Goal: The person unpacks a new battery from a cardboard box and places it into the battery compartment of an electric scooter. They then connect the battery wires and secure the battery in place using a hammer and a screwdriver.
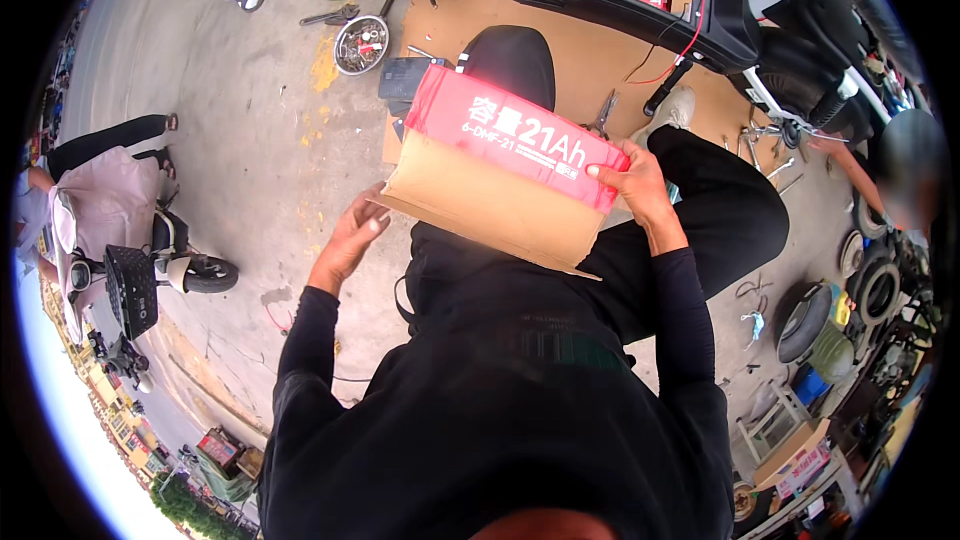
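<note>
My right hand point(637, 180) grips the right end of a cardboard battery carton point(499, 184), thumb on its face. The carton, held at a tilt over my lap, has a red printed panel and a plain brown flap. Beside the flap's left corner is my left hand point(351, 236), fingers apart and holding nothing. Whether its fingertips touch the corner is unclear. Dark battery blocks point(409, 77) stand on the ground behind the carton, partly hidden. Pliers point(604, 112) lie beyond its right end.
Ahead is an electric scooter point(600, 4) with its compartment uncovered and wires point(675, 64) hanging out. A metal bowl point(361, 45) of small hardware and an adjustable wrench point(330, 13) are at left. Wrenches point(750, 142) and another person's hand point(829, 144) are at right.
</note>
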{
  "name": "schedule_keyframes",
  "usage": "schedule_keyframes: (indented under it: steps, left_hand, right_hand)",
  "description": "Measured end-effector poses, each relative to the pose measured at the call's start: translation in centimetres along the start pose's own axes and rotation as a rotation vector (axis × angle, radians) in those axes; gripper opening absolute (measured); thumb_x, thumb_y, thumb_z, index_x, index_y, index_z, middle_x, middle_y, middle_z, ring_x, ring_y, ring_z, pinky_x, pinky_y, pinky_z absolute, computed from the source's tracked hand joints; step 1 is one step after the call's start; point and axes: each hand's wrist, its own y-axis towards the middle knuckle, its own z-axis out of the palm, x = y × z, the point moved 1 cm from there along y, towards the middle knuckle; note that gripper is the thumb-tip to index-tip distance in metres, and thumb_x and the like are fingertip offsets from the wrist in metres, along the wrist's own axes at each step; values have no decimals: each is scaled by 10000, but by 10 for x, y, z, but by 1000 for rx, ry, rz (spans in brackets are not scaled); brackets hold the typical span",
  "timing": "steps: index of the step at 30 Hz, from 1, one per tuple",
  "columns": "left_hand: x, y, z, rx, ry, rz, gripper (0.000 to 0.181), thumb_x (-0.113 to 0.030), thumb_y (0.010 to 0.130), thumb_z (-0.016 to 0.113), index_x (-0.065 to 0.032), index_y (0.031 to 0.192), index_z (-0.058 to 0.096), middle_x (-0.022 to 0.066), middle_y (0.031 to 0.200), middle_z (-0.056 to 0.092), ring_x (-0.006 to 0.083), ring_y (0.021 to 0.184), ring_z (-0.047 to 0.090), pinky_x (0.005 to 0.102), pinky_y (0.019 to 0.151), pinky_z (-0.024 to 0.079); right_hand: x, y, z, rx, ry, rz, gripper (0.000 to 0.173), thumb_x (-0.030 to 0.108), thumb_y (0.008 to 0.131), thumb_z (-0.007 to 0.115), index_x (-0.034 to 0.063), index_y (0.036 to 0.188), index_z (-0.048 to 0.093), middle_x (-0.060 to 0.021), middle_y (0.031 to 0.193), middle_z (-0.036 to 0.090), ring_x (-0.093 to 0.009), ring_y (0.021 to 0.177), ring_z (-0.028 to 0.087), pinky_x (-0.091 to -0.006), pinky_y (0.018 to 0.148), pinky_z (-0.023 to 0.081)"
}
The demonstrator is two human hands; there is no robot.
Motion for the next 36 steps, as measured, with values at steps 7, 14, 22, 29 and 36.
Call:
schedule_keyframes:
  steps: [7,14,22,29,36]
  left_hand:
    - [-99,63,168,-190,-319,360,347,-198,949,746,-107,1177,501,110,1277,623,213,1148,632,387,1000,520]
    - [-123,117,160,-87,-345,144,532,-180,951,756,2,1382,502,108,1234,663,153,1085,657,317,917,548]
    - [-98,123,185,-245,-155,231,372,-190,946,763,5,1236,636,83,1118,727,151,953,701,304,843,567]
    - [-106,115,192,-228,-105,248,326,-165,942,764,12,1196,661,89,1120,731,142,951,702,296,839,564]
    - [-118,111,185,-113,-171,212,309,-123,925,772,1,1192,676,81,1117,738,137,948,703,302,838,565]
  right_hand:
    - [28,-1,16,-60,325,-30,309,90,857,838,29,1059,612,-70,981,728,-139,826,708,-285,742,588]
    - [26,-41,65,29,339,-117,368,-22,874,762,-4,1224,649,-53,1113,727,-119,983,685,-295,888,559]
    - [9,-50,73,-106,220,-183,363,-34,897,707,-38,1250,623,-58,1116,721,-115,994,665,-287,895,544]
    - [0,-42,67,-119,182,-105,260,64,884,782,-39,1107,698,-65,1012,753,-107,885,689,-278,803,563]
    - [35,-31,46,-8,113,0,239,104,888,806,-36,1067,733,-85,976,768,-122,826,719,-283,761,581]
